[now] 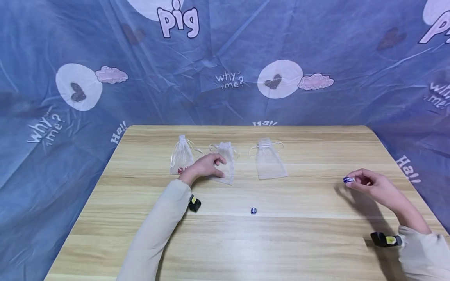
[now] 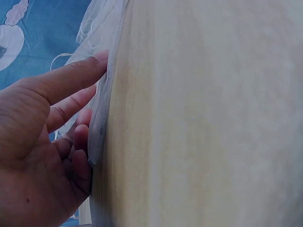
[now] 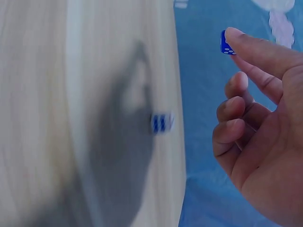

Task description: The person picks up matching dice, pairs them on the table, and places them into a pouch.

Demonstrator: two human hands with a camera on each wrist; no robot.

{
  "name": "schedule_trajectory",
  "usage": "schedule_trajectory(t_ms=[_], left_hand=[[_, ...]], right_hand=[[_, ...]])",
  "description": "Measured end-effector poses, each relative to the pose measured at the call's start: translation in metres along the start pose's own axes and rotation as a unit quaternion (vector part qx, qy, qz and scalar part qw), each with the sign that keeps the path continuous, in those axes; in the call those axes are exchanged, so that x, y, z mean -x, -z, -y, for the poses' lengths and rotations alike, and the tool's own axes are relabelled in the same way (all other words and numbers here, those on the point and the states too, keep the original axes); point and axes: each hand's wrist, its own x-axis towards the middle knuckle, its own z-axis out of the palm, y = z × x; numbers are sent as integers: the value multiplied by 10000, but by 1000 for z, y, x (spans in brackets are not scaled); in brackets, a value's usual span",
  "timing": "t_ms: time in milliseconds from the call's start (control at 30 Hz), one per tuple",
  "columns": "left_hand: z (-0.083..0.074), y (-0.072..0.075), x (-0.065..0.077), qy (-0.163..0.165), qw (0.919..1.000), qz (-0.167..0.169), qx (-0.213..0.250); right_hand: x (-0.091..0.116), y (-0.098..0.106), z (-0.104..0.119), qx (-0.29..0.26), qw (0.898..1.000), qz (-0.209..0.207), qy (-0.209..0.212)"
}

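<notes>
While my right hand (image 1: 376,186) pinches a small blue plastic die with white dots (image 3: 227,46) above the pale wood-grain tabletop (image 1: 309,238), my left hand (image 1: 205,166) touches the middle sheer white drawstring pouch (image 1: 228,166), fingers loosely bent, thumb and forefinger apart. A dark-blue die (image 1: 254,210) lies nearer me; red dice (image 1: 180,170) sit inside the left-hand sheer pouch (image 1: 181,154).

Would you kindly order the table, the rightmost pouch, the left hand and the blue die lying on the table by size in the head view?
1. Table
2. Rightmost pouch and left hand, too close to rank
3. Blue die
</notes>
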Motion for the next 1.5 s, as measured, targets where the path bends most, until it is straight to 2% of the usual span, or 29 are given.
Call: schedule_trajectory(t_ms=[367, 900, 1100, 1267, 1500], left_hand=[[3, 0, -1, 35, 10000, -13, -45], [2, 0, -3, 60, 10000, 48, -41], [2, 0, -3, 56, 10000, 36, -24], [2, 0, -3, 35, 10000, 22, -43], [3, -1, -3, 57, 10000, 4, -28]], right_hand=[[-12, -23, 41, -71, 9987, 357, 369], [-20, -62, 76, -80, 9922, 715, 1017], [-20, -81, 87, -180, 9829, 974, 1551], [-21, -94, 94, -238, 9733, 1001, 2053], [-19, -111, 98, -253, 9697, 1236, 2093]])
